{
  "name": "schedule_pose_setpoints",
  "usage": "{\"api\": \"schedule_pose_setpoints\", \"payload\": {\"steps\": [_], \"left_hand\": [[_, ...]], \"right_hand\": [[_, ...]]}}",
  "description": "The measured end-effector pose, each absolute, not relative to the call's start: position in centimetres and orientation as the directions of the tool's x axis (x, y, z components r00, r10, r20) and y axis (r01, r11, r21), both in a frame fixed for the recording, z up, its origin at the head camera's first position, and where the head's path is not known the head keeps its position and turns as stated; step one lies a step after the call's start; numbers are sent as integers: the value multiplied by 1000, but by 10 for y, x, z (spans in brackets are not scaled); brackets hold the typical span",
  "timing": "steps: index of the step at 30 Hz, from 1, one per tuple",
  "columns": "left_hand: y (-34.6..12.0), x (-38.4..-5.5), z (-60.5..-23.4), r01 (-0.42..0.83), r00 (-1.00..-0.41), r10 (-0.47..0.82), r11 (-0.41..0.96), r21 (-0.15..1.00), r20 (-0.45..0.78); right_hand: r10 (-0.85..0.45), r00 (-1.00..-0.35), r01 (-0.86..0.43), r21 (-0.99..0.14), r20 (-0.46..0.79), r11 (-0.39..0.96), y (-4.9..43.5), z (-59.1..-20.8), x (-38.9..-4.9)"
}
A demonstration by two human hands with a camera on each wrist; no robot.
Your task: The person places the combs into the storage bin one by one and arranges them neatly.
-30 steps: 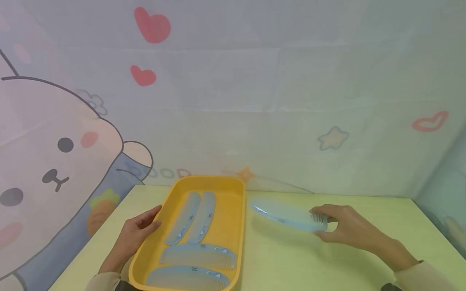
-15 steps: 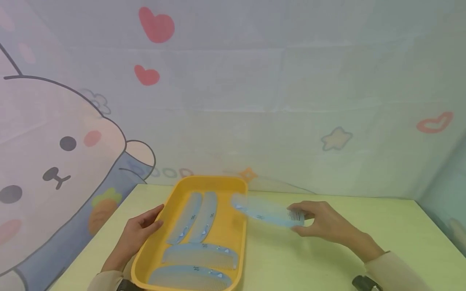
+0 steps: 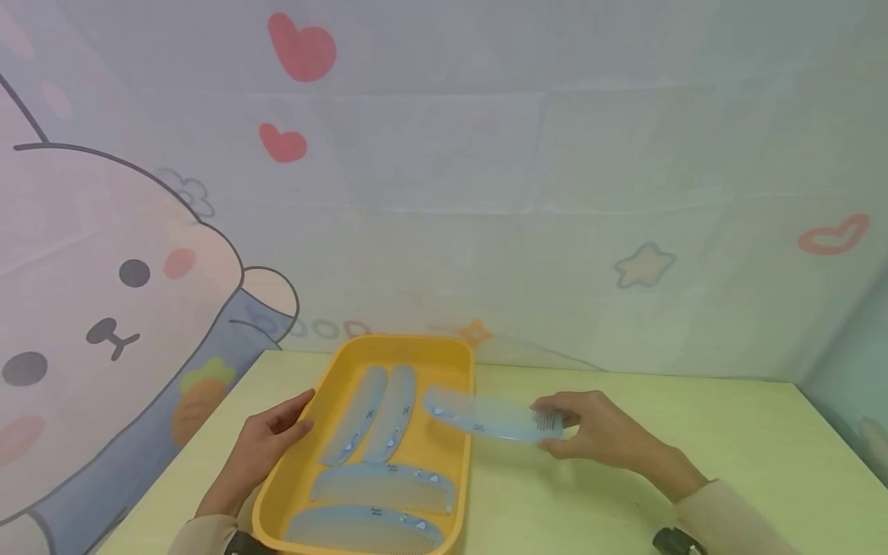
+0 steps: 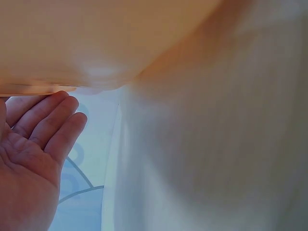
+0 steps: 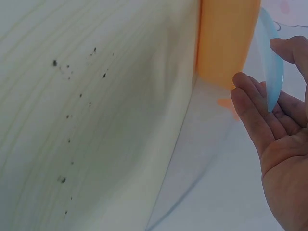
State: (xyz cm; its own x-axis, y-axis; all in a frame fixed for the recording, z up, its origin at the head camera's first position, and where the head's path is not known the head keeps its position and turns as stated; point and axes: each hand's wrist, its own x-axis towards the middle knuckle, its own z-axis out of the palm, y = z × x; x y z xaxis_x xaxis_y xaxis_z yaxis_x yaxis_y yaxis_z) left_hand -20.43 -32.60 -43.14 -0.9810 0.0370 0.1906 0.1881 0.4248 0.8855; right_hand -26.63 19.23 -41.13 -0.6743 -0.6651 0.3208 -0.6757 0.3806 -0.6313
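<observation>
My right hand [image 3: 598,432] pinches one end of a translucent blue comb [image 3: 479,420] between thumb and fingers. The comb's far end reaches over the right rim of the yellow tray [image 3: 463,493], its teeth pointing away from me. Edge-on in the right wrist view, the same comb [image 5: 273,62] passes between thumb and fingers. At the tray's left rim, my left hand [image 3: 260,447] rests with extended fingers against the outer side, as the left wrist view also shows. Inside the tray, two upright combs [image 3: 391,416] lie side by side, with a crosswise comb [image 3: 385,479] and another crosswise comb [image 3: 361,524] nearer me.
The pale green table [image 3: 638,416] extends to the right of the tray. Behind it hangs a patterned cloth backdrop [image 3: 444,262] with hearts, a star and a cartoon animal. Small dark specks [image 5: 62,179] mark the table in the right wrist view.
My right hand has carried the comb leftward, from over the table to partly over the tray. The left hand stays at the tray's rim; the view has shifted slightly.
</observation>
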Motion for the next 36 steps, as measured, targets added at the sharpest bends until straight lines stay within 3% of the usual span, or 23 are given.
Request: {"api": "schedule_pose_setpoints", "payload": {"steps": [9, 21, 36], "left_hand": [[-326, -203, -429, 191, -980, 33, 442, 876, 197], [-326, -204, -429, 185, -980, 26, 456, 870, 195], [-324, -201, -426, 186, -981, 34, 458, 870, 192]], "right_hand": [[-686, -641, -702, -625, 345, 342, 178, -408, -277], [-729, -635, -627, -722, 255, 293, 152, -395, -294], [-712, -688, -453, -849, 139, 271, 153, -396, -297]]}}
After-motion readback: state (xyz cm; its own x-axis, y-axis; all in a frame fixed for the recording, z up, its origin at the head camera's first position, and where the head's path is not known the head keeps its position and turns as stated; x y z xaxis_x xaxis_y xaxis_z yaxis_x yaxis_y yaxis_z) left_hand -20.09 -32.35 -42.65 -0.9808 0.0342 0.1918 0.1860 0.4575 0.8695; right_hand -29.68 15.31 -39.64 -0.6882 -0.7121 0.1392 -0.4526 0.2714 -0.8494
